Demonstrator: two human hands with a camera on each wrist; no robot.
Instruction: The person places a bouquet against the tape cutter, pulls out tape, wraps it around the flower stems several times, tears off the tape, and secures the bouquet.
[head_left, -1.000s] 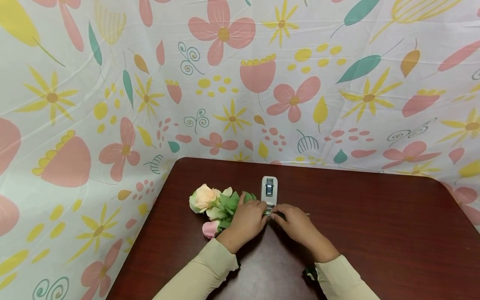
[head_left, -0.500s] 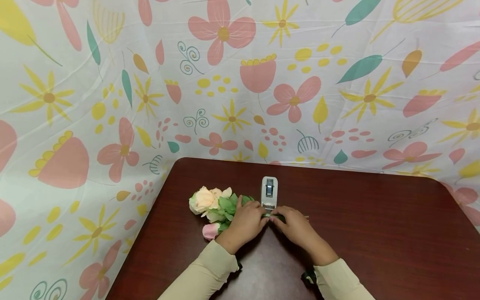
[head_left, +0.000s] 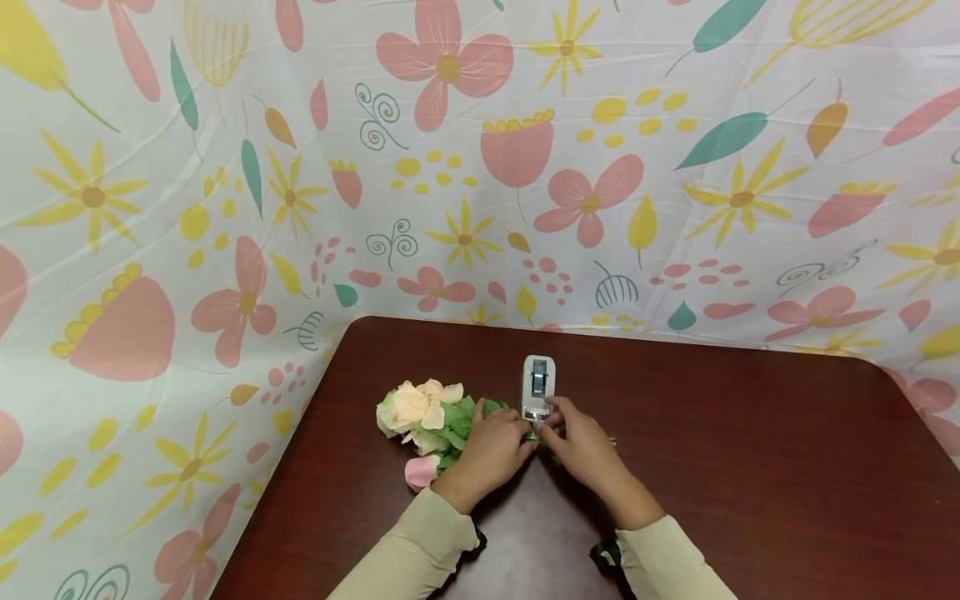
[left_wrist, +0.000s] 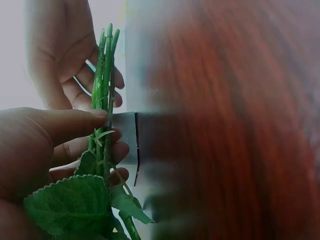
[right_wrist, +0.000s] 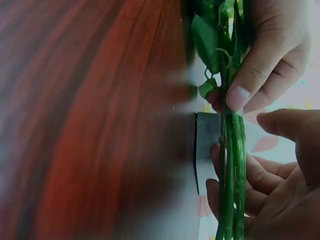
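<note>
Artificial flowers with cream roses (head_left: 412, 404) and a pink rose (head_left: 422, 472) lie at the left of the table, blooms pointing left. My left hand (head_left: 491, 446) pinches their green stems (left_wrist: 105, 75) between thumb and fingers, just below the leaves (left_wrist: 70, 202). Beyond the stems, a white tape dispenser (head_left: 538, 383) stands with its near end close against them. My right hand (head_left: 588, 446) is beside the stems' bare part; in the right wrist view its fingers (right_wrist: 260, 182) pass behind them, while the thumb (right_wrist: 280, 122) stays apart. In the head view its index fingertip reaches the dispenser's side.
The dark red-brown wooden table (head_left: 750, 450) extends to the right and toward the front. A floral cloth (head_left: 600, 275) hangs right behind the table and along its left side. Stem ends (head_left: 613, 440) stick out past my right hand.
My right index finger has lifted from the stems toward the dispenser, and the right thumb has parted from the left. My left hand keeps its pinch; the blooms have shifted slightly.
</note>
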